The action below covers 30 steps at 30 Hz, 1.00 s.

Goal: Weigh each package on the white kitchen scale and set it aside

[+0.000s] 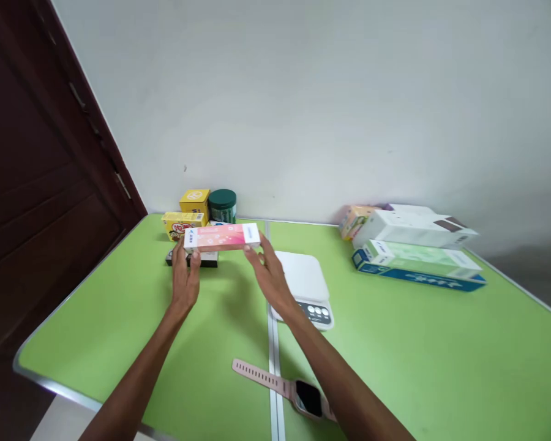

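Note:
A long pink and white carton (223,237) is held level above the green table, one end in each hand. My left hand (185,275) grips its left end, thumb on the near side. At the right end, my right hand (270,269) has its thumb and fingers around the corner. Just right of that hand lies a white kitchen scale (305,278), partly covered by my right wrist. Behind and below the carton sits a dark flat box (209,260), mostly hidden. A smartwatch with a pink strap (308,398) lies near me, its right end under my right forearm.
Yellow boxes (195,201) and a jar with a green lid (223,205) stand at the back left of the table (395,355). At the right, a green and white carton (417,258), a blue box (422,280) and white boxes (408,226) are piled. A wall rises behind.

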Available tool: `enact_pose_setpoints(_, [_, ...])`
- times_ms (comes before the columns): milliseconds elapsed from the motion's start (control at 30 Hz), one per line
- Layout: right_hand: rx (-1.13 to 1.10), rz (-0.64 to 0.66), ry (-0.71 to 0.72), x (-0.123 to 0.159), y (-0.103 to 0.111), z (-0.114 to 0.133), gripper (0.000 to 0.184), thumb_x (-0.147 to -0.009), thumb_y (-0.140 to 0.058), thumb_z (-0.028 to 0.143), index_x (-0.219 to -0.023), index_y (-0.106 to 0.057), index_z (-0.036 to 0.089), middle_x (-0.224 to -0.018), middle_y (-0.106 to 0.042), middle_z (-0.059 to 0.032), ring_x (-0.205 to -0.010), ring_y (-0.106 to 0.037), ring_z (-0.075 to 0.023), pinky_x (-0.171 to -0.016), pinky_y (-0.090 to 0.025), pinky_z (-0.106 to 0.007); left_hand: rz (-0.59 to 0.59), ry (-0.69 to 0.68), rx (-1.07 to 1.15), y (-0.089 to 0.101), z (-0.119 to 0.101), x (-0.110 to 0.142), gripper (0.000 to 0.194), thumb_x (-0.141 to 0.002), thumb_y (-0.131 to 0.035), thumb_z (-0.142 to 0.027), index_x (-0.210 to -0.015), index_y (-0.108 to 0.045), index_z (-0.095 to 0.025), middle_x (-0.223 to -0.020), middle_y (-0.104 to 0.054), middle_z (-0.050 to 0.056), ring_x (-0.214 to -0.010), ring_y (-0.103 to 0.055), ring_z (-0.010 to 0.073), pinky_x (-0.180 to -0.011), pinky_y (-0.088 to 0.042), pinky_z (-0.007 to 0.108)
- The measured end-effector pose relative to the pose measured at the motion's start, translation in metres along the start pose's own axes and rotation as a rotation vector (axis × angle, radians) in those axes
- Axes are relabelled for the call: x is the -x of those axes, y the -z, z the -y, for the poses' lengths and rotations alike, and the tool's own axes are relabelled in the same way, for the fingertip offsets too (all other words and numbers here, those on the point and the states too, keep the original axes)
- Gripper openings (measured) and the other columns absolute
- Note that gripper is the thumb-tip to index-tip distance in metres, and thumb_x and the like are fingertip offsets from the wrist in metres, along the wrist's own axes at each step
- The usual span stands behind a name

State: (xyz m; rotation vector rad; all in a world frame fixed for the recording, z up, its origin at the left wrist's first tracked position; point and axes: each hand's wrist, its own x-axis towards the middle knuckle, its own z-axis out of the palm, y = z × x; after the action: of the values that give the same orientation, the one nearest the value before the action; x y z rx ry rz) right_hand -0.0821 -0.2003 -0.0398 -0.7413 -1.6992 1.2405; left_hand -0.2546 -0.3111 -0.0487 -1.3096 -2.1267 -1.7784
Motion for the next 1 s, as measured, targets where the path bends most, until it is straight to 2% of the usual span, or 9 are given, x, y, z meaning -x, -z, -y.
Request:
enact_pose_setpoints(67, [0.034,-0.066,-0.040,0.011,0.038,0.004,0.080,-0.092,-0.057,0.075,-0.161,-0.044,0.036,-0.162,-0.052,-0.0025,-0.153,-0.042,-0.0339,-0.127,-0.032,-0.057,0.083,-0.022,0.037,-0.022,-0.016,0.016,0.066,-0.104,-0.036,-0.067,-0.151,-0.051,-0.025,-0.161,-0.047,0.014,-0.155,-0.035,0.0289,-0.131,-0.024,0.050])
enact_pose_setpoints(167, [0.093,-0.169,-0.109,0.030,0.089,0.000,0.080,-0.092,-0.058,0.075,-0.160,-0.047,0.033,-0.158,-0.056,-0.0055,-0.151,-0.044,-0.0357,-0.126,-0.032,-0.059,0.237,0.018,0.088,-0.058,-0.032,0.042,0.071,-0.102,-0.036,-0.070,-0.154,-0.049,-0.024,-0.163,-0.045,0.014,-0.156,-0.036,0.0298,-0.131,-0.025,0.051])
enact_pose_setpoints(300, [0.139,-0.253,-0.194,0.051,0.131,-0.019,0.081,-0.091,-0.055,0.077,-0.157,-0.051,0.030,-0.160,-0.053,-0.0091,-0.149,-0.045,-0.0376,-0.126,-0.031,-0.061,0.371,0.071,0.113,-0.096,-0.042,0.065,0.076,-0.100,-0.037,-0.073,-0.154,-0.049,-0.022,-0.164,-0.043,0.015,-0.157,-0.034,0.0296,-0.132,-0.023,0.049])
enact_pose_setpoints(433, [0.162,-0.245,-0.225,0.059,0.145,-0.036,0.080,-0.092,-0.049,0.079,-0.153,-0.056,0.027,-0.161,-0.052,-0.0104,-0.152,-0.042,-0.0363,-0.127,-0.030,-0.059,0.397,0.097,0.076,-0.111,-0.039,0.074,0.072,-0.100,-0.038,-0.071,-0.150,-0.054,-0.022,-0.161,-0.047,0.016,-0.157,-0.035,0.0316,-0.131,-0.022,0.054])
enact_pose_setpoints(533, [0.175,-0.221,-0.222,0.063,0.148,-0.047,0.079,-0.094,-0.045,0.079,-0.151,-0.059,0.027,-0.159,-0.054,-0.0099,-0.153,-0.040,-0.0350,-0.129,-0.027,-0.058,0.411,0.106,0.032,-0.113,-0.031,0.076,0.076,-0.099,-0.038,-0.073,-0.151,-0.052,-0.020,-0.162,-0.047,0.017,-0.157,-0.035,0.0327,-0.131,-0.021,0.057])
enact_pose_setpoints(633, [0.169,-0.262,-0.253,0.066,0.156,-0.060,0.084,-0.093,-0.042,0.082,-0.153,-0.056,0.025,-0.159,-0.054,-0.0107,-0.155,-0.038,-0.0353,-0.131,-0.021,-0.057,0.423,0.121,0.028,-0.111,-0.022,0.075,0.079,-0.099,-0.037,-0.074,-0.154,-0.049,-0.019,-0.164,-0.045,0.017,-0.158,-0.034,0.0318,-0.132,-0.020,0.056])
enact_pose_setpoints(733, [0.123,-0.351,-0.318,0.068,0.168,-0.074,0.092,-0.092,-0.041,0.085,-0.157,-0.050,0.021,-0.158,-0.055,-0.0148,-0.149,-0.047,-0.0378,-0.127,-0.029,-0.059,0.418,0.206,0.117,-0.110,-0.013,0.071,0.079,-0.100,-0.036,-0.073,-0.158,-0.044,-0.019,-0.167,-0.042,0.017,-0.157,-0.037,0.0303,-0.132,-0.024,0.053])
enact_pose_setpoints(833, [0.089,-0.399,-0.313,0.068,0.179,-0.083,0.091,-0.093,-0.041,0.084,-0.156,-0.050,0.019,-0.152,-0.060,-0.0176,-0.138,-0.059,-0.0379,-0.120,-0.039,-0.058,0.409,0.278,0.222,-0.109,-0.006,0.067,0.080,-0.101,-0.036,-0.072,-0.161,-0.039,-0.019,-0.167,-0.041,0.018,-0.153,-0.044,0.0301,-0.129,-0.031,0.051])
enact_pose_setpoints(1000, [0.138,-0.414,-0.294,0.067,0.182,-0.082,0.086,-0.095,-0.039,0.083,-0.152,-0.054,0.021,-0.147,-0.064,-0.0166,-0.134,-0.061,-0.0372,-0.118,-0.041,-0.058,0.409,0.279,0.240,-0.109,-0.003,0.066,0.080,-0.100,-0.039,-0.073,-0.162,-0.037,-0.020,-0.164,-0.046,0.017,-0.150,-0.048,0.0303,-0.127,-0.036,0.050])
